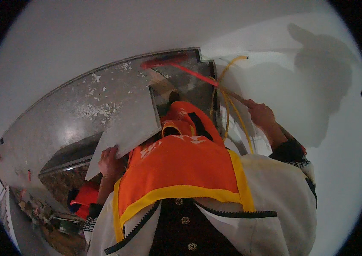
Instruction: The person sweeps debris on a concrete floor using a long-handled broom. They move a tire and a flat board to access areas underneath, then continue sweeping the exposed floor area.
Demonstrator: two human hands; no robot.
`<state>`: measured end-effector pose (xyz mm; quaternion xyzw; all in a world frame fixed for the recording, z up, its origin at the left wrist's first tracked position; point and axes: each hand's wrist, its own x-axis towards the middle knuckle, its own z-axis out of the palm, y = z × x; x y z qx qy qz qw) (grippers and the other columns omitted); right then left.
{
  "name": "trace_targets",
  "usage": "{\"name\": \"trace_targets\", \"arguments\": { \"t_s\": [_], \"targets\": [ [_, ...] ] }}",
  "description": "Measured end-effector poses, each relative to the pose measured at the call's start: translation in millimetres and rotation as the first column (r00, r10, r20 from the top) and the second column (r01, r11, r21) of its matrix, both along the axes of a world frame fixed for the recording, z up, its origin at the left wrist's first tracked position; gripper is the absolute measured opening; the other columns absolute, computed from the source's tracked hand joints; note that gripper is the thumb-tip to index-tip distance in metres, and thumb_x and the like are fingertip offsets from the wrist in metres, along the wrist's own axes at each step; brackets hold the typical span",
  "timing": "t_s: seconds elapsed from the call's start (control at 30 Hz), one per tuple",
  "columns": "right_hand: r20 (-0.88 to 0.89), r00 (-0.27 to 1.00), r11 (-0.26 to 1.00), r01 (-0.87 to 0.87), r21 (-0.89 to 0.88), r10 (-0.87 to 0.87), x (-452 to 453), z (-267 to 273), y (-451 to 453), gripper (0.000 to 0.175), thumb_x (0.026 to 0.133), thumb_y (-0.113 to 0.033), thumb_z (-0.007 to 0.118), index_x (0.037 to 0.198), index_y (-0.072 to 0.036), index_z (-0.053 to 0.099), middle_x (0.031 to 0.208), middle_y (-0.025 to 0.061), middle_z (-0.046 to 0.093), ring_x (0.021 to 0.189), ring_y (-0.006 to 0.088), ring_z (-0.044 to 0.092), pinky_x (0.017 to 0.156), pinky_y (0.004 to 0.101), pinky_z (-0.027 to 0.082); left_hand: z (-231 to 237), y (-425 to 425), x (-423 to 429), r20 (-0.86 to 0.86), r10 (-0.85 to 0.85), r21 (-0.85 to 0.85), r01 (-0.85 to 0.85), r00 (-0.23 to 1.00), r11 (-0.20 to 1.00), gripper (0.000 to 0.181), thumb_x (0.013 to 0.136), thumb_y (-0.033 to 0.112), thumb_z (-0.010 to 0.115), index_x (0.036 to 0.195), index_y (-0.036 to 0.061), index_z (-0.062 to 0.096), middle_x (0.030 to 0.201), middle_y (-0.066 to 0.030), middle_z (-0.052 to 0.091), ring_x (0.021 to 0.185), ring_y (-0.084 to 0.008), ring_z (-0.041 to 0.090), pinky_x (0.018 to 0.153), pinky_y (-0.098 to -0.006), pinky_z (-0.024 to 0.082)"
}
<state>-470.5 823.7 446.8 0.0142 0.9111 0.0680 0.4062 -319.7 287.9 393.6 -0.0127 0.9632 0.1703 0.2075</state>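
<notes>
My right hand [261, 115] is closed around the handle of a broom [195, 74]. Its red lower shaft reaches up and left to a blurred red head [165, 61] on the grey floor. My left hand [110, 162] grips the edge of a flat grey panel [129, 123], which slants in front of me and covers part of the floor. White flakes [99, 112] lie scattered beyond the panel. An orange apron [181, 164] with yellow trim covers my front, with white flecks on it.
Yellow cables [227, 105] hang at the white wall [296, 96] on the right, crossing near the broom handle. At left is a dark opening [72, 166] with a metal edge. Past it lies a heap of debris [38, 209]. A red item [86, 196] is beside my left forearm.
</notes>
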Motion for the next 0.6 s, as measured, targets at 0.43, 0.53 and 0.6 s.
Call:
{"name": "trace_targets", "arguments": {
  "t_s": [0.43,0.53,0.6],
  "targets": [
    [0.052,0.987,0.988,0.154,-0.022,-0.153,20,-5,16,0.028,0.086,-0.017,0.049,0.113,-0.014,0.054,0.091,0.0207,0.063,0.085,0.0353,0.062,0.073,0.0456,0.051,4,-4,-15,-0.043,0.004,-0.046,-0.006,0.999,0.999,0.042,0.064,0.003,0.063,0.105,0.0134,0.061,0.098,-0.0052,0.062,0.094,-0.0289,0.057,0.074,-0.0413,0.049],
    [0.033,0.985,0.985,0.169,0.038,-0.171,25,15,24,0.035,0.086,-0.017,0.048,0.121,-0.020,0.048,0.089,0.0189,0.063,0.085,0.0364,0.062,0.072,0.0469,0.050,4,-4,-13,-0.015,0.028,-0.040,-0.029,0.999,0.999,0.043,0.065,0.003,0.063,0.106,0.0144,0.061,0.099,-0.0053,0.061,0.095,-0.0303,0.056,0.075,-0.0422,0.048],
    [0.001,0.991,0.990,0.134,0.043,-0.134,25,7,23,0.038,0.085,-0.016,0.047,0.123,-0.021,0.047,0.088,0.0179,0.063,0.085,0.0367,0.062,0.071,0.0479,0.050,3,-5,-11,0.009,0.033,-0.057,-0.032,0.999,0.998,0.043,0.065,0.003,0.063,0.106,0.0142,0.060,0.100,-0.0055,0.061,0.095,-0.0306,0.056,0.076,-0.0423,0.048]
  ]
}}
